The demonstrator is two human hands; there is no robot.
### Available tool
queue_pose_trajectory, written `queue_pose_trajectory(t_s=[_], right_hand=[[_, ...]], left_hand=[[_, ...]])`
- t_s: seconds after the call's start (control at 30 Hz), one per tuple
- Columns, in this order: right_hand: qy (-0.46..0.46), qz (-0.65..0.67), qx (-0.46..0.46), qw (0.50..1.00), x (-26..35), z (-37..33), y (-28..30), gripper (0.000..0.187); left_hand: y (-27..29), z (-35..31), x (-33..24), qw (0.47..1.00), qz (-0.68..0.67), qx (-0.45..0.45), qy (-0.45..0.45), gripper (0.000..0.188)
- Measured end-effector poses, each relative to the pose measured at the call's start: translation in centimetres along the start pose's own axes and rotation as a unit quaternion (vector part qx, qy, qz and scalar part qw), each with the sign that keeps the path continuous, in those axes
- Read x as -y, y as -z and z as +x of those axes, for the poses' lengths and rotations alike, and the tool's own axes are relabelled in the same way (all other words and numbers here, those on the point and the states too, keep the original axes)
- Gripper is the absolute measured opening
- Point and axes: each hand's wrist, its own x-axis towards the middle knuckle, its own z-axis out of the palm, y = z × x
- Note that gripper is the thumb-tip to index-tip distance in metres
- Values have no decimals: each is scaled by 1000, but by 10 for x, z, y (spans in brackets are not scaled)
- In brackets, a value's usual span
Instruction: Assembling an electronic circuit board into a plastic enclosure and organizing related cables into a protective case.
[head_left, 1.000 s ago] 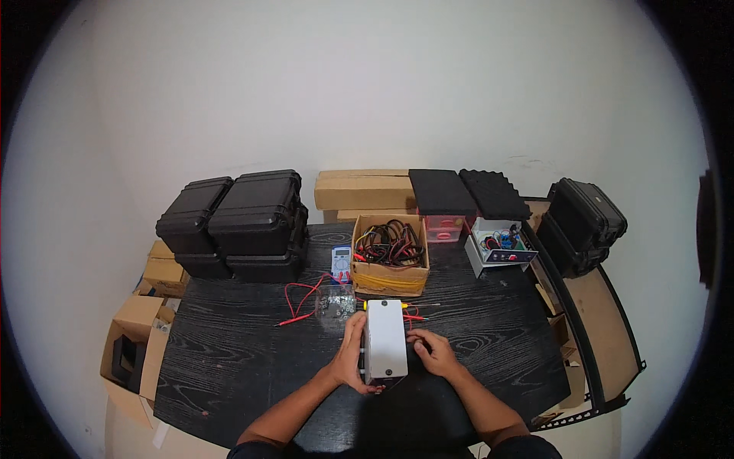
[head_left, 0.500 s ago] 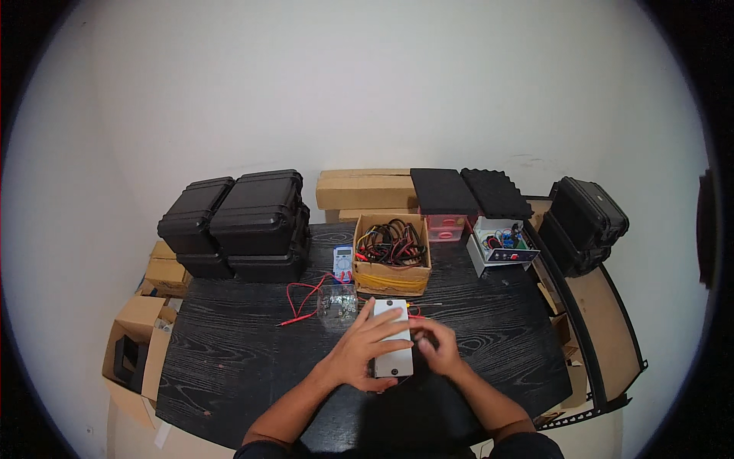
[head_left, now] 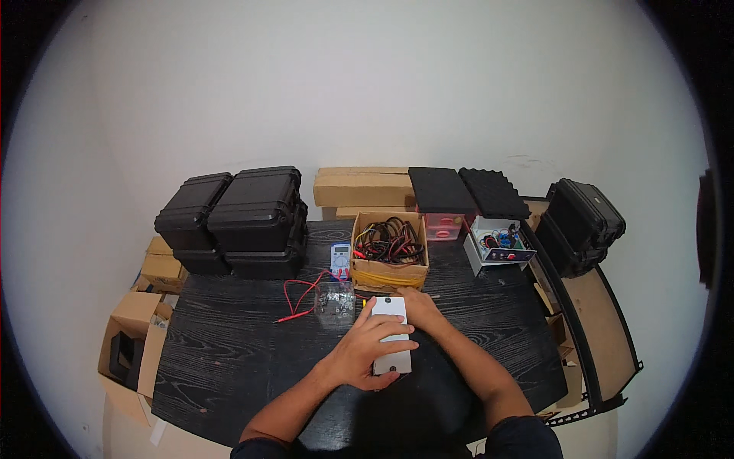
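A white rectangular box [head_left: 394, 349], with a black round screw or foot at each end of its face, stands near the front middle of the table. My left hand [head_left: 372, 348] is wrapped round it, fingers across the face and thumb at the lower edge. My right hand [head_left: 418, 307] reaches past the box's far right corner, its fingertips mostly hidden. Close by it lies a thin metal shaft, and a small yellow piece [head_left: 365, 304] shows left of the box. A clear plastic tray [head_left: 334, 304] of small hardware lies beyond my left hand.
Behind the tray lies a blue-and-white multimeter [head_left: 341, 258] with red probe leads [head_left: 293, 317]. A cardboard box [head_left: 390, 275] holds tangled cables. Black hard cases [head_left: 256, 210] stand at the back left. An opened electronics enclosure [head_left: 501, 252] sits at the back right.
My right hand has moved from the box's right side to beyond its far corner, toward the cable carton. The left hand keeps its hold on the white box. The view shifted slightly.
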Motion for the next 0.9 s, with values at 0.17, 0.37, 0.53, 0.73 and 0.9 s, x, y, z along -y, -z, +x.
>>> queue_pose_trajectory(t_s=[0.17,0.37,0.53,0.73,0.9], right_hand=[[16,47,-92,994,7,-17,33,31],[15,416,-325,849,22,-55,117,30],[117,651,-252,707,90,-104,172,52],[134,636,-200,733,135,-124,165,60],[149,634,-173,739,138,-122,156,57]], left_hand=[[1,-3,0,1000,1,9,5,64],[2,4,-5,1000,6,16,2,55],[1,-3,-1,1000,11,11,15,60],[2,0,-6,1000,6,5,16,54],[-1,-1,-6,1000,5,-4,15,55]])
